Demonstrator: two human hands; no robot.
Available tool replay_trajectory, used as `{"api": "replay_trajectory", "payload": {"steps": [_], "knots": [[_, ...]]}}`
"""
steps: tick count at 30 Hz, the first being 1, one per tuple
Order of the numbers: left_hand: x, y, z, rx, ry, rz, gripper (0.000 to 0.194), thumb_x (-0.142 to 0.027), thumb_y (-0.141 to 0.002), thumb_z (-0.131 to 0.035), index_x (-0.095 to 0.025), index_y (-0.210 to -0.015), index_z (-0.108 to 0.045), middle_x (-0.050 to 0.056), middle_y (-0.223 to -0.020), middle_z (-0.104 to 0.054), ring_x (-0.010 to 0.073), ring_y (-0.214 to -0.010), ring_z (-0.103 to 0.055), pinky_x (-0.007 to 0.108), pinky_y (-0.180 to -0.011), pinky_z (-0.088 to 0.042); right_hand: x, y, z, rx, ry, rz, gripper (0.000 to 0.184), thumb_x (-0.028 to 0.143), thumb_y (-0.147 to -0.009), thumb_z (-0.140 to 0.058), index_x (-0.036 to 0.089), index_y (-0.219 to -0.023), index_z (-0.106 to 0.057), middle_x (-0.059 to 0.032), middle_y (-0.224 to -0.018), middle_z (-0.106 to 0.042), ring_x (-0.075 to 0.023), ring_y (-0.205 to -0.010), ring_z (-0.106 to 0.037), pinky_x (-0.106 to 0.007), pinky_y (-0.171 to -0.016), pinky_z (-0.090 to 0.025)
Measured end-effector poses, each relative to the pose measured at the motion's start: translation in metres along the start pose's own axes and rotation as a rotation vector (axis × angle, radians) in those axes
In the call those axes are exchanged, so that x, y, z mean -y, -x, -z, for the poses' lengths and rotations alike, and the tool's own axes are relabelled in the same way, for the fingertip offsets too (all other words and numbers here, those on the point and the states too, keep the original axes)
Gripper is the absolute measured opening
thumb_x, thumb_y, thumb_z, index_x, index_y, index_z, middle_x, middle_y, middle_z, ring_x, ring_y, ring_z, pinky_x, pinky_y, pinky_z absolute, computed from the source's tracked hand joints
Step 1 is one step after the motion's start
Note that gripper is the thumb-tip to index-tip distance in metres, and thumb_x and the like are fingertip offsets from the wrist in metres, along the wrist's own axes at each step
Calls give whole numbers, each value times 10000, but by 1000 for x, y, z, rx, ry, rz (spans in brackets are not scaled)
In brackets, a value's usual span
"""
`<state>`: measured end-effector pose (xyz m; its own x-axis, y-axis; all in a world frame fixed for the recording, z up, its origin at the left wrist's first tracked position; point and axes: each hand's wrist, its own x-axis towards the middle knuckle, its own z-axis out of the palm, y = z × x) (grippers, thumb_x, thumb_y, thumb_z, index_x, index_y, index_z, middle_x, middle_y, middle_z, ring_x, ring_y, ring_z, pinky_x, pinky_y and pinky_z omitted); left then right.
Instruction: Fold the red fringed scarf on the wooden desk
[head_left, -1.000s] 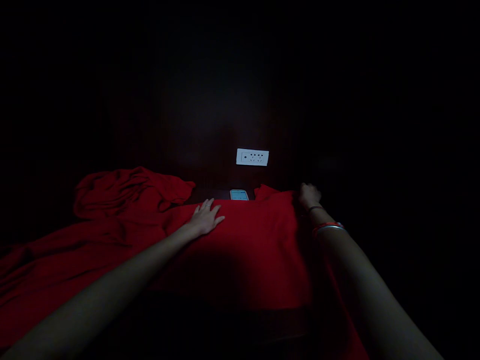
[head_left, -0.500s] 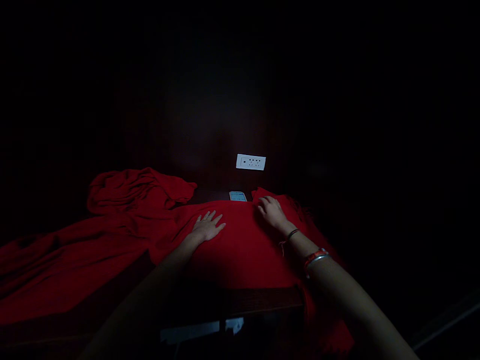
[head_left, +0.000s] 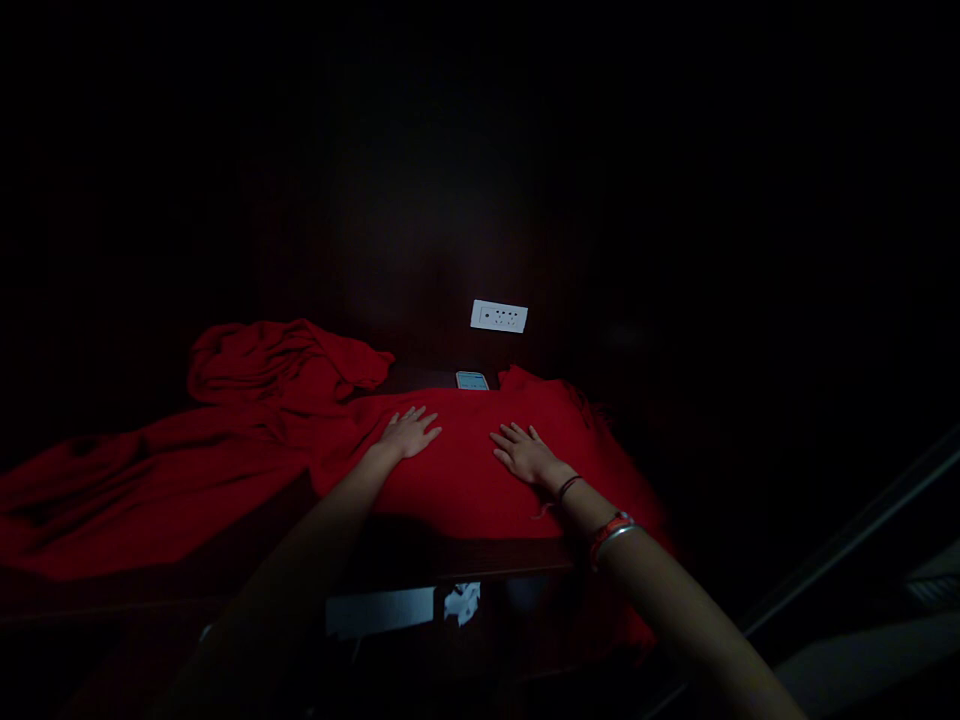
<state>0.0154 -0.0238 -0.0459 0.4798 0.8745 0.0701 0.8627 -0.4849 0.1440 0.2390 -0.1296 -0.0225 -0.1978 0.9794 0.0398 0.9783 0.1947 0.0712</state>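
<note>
A large red cloth (head_left: 457, 480) lies spread over a dark wooden surface, flat in the middle and hanging over the right end. My left hand (head_left: 409, 433) rests on it with fingers spread. To the right, my right hand (head_left: 523, 453) lies palm down on the same cloth, fingers apart, a dark cord and a red and silver bracelet on that arm. Neither hand grips anything. On the left the cloth runs out in loose folds, with a bunched heap (head_left: 281, 365) at the back.
Behind the cloth's far edge lies a phone (head_left: 472, 381) with a lit screen. A white socket panel (head_left: 499, 316) is on the dark wall above. The front edge (head_left: 480, 560) of the wooden surface shows below my hands, with pale objects (head_left: 382, 612) underneath. Most surroundings are very dark.
My right hand has moved left and toward me over the cloth, and its fingers now lie flatter. My left hand stays almost in place. The view has tilted slightly.
</note>
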Motion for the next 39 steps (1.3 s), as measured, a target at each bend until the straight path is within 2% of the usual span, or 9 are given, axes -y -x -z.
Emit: {"api": "replay_trajectory", "payload": {"steps": [5, 8, 13, 17, 22, 28, 31, 36, 39], "knots": [[-9, 3, 10, -92, -66, -45, 490, -428, -827, -266, -184, -1243, -351, 105, -1335, -253, 245, -1223, -194, 436, -968, -143, -5, 23, 15, -56, -2, -19, 515, 434, -845, -198, 174, -1282, -279, -89, -1353, -221, -219, -1242, -126, -425, -990, -112], [-18, 15, 24, -103, -98, -54, 481, -403, -831, -278, -167, -1244, -351, 116, -1334, -253, 246, -1217, -209, 424, -968, -157, 32, 24, 15, -76, -140, 46, 553, 466, -844, -142, 169, -1306, -210, -77, -1365, -185, -204, -1248, -101, -411, -996, -113], [-17, 61, 22, 94, -35, -94, 571, -513, -808, -247, -199, -1285, -264, 118, -1348, -210, 256, -1224, -186, 411, -954, -201, 84, 24, 0, 0, -256, 130, 602, 518, -826, -112, 173, -1316, -171, -65, -1372, -162, -193, -1249, -102, -429, -995, -100], [-1, 92, 9, 124, -45, -262, 506, -467, -835, -204, -261, -1298, -200, 63, -1368, -159, 212, -1246, -116, 406, -976, -143, 75, 30, -7, 27, -218, 72, 559, 490, -834, -128, 204, -1309, -197, -36, -1374, -157, -187, -1248, -109, -430, -995, -88], [6, 95, 12, 126, -67, -284, 477, -425, -844, -210, -280, -1298, -187, 37, -1375, -137, 202, -1247, -114, 397, -982, -133, 52, 35, -7, 42, -180, -22, 529, 445, -842, -159, 203, -1311, -188, -31, -1376, -147, -180, -1249, -102, -408, -998, -84], [-13, 85, 18, 121, -80, -180, 475, -283, -820, -256, -198, -1287, -260, 105, -1335, -251, 223, -1207, -243, 366, -965, -202, 79, 37, -2, -38, -225, 47, 541, 452, -844, -135, 186, -1314, -176, -46, -1380, -125, -176, -1254, -65, -425, -996, -72], [-22, 83, 14, 95, -77, -125, 482, -304, -831, -227, -213, -1303, -207, 89, -1367, -163, 244, -1237, -144, 402, -973, -160, 88, 38, -3, -21, -224, 134, 546, 474, -839, -115, 212, -1316, -159, -29, -1381, -127, -167, -1255, -58, -431, -996, -64], [-19, 81, 6, 110, -105, -125, 485, -385, -841, -181, -272, -1310, -125, 46, -1378, -111, 266, -1241, -82, 419, -971, -141, 45, 49, -4, 72, -122, -26, 540, 471, -839, -97, 223, -1315, -163, -31, -1378, -139, -180, -1252, -80, -447, -990, -46], [-15, 78, 2, 93, -121, -139, 475, -391, -840, -181, -294, -1303, -139, 39, -1375, -124, 266, -1240, -97, 421, -968, -142, -3, 63, -2, -16, 60, -248, 527, 480, -835, -144, 243, -1298, -227, -20, -1379, -143, -215, -1253, 1, -479, -969, 51]]}}
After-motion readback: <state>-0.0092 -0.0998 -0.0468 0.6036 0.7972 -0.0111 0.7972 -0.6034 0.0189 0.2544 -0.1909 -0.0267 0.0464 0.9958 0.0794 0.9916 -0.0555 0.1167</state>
